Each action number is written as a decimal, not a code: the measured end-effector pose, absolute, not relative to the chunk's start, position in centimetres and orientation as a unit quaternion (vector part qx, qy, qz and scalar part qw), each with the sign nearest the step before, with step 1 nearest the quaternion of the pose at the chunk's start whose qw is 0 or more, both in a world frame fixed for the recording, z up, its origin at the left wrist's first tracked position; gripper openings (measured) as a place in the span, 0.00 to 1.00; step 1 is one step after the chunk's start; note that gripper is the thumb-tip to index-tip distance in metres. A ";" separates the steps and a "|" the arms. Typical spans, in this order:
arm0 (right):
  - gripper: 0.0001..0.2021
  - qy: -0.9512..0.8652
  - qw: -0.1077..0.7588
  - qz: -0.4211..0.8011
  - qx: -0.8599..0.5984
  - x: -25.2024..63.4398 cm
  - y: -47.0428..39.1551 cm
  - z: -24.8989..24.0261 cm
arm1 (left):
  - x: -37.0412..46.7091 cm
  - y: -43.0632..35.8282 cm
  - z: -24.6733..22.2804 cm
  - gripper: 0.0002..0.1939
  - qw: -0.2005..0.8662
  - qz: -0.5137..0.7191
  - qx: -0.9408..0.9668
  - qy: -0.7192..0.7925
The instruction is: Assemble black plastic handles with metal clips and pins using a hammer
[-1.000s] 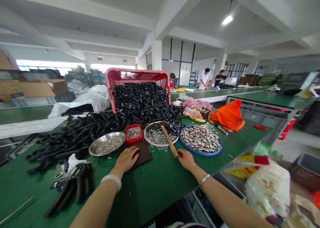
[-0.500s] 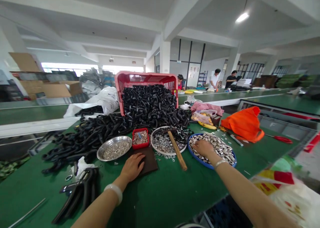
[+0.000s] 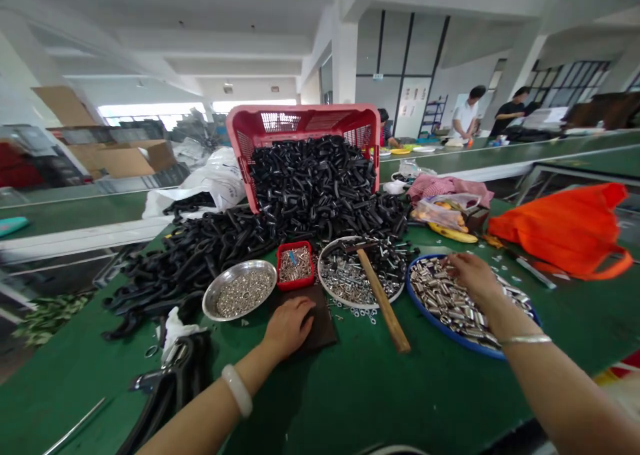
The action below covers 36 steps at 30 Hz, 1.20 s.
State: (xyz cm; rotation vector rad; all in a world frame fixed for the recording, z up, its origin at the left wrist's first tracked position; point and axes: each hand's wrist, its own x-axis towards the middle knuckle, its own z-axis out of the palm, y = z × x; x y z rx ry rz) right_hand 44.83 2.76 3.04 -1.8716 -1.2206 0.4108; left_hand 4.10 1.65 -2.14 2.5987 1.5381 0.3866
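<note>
My left hand [image 3: 290, 325] rests palm down on a dark brown flat block [image 3: 323, 332], its thumb apart from the lightly bent fingers; I see nothing in it. My right hand [image 3: 473, 278] is over a blue-rimmed tray [image 3: 440, 330] full of short shiny metal sleeves [image 3: 430, 285]. Its fingers are bent together at the tray's back edge, and the fingertips are hidden, so anything they pinch cannot be made out. Between the hands, a wooden-handled hammer [image 3: 383, 298] lies across a white round tray [image 3: 325, 292] of bolts and nuts.
A red box [image 3: 311, 268] of small screws and a metal bowl [image 3: 213, 302] of small parts sit behind my left hand. Black handles heap out of a red basket [image 3: 305, 114]. An orange bag [image 3: 565, 225] lies right; black tools [image 3: 173, 375] lie left. Co-workers [image 3: 467, 118] are beyond.
The view has tilted down and drawn closer. My right hand has shifted from the left part of the blue tray towards its back middle. My left hand stays on the block.
</note>
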 end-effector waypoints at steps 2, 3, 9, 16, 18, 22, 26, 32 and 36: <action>0.16 -0.478 0.478 0.268 -0.687 43.3 1.7 3.2 | 6.5 2.4 -1.1 0.15 0.097 0.116 0.873 0.464; 0.15 -0.464 0.507 0.349 -0.637 42.1 1.0 3.2 | 7.9 2.6 -0.7 0.15 0.123 0.104 0.887 0.433; 0.17 -0.413 0.493 0.563 -0.519 35.5 -2.3 1.8 | 15.4 1.9 -1.5 0.17 0.103 0.038 0.925 0.365; 0.17 -0.405 0.489 0.557 -0.536 35.5 -2.6 0.1 | 16.7 0.9 -3.3 0.15 0.056 -0.020 0.913 0.403; 0.18 -0.415 0.485 0.555 -0.533 35.3 -2.6 0.0 | 16.0 1.1 -3.2 0.16 0.047 -0.028 0.923 0.382; 0.18 -0.434 0.475 0.555 -0.528 34.1 -2.5 0.2 | 15.4 1.3 -2.9 0.13 0.040 -0.007 0.927 0.374; 0.18 -0.415 0.493 0.557 -0.523 33.2 -2.0 0.3 | 15.7 1.3 -3.3 0.11 0.068 0.030 0.906 0.418; 0.19 -0.436 0.518 0.554 -0.484 31.6 -1.0 0.4 | 13.8 2.0 -3.5 0.08 0.162 0.062 0.873 0.455; 0.17 -0.430 0.529 0.555 -0.477 30.4 -0.4 0.0 | 13.2 2.1 -3.0 0.11 0.185 0.078 0.867 0.456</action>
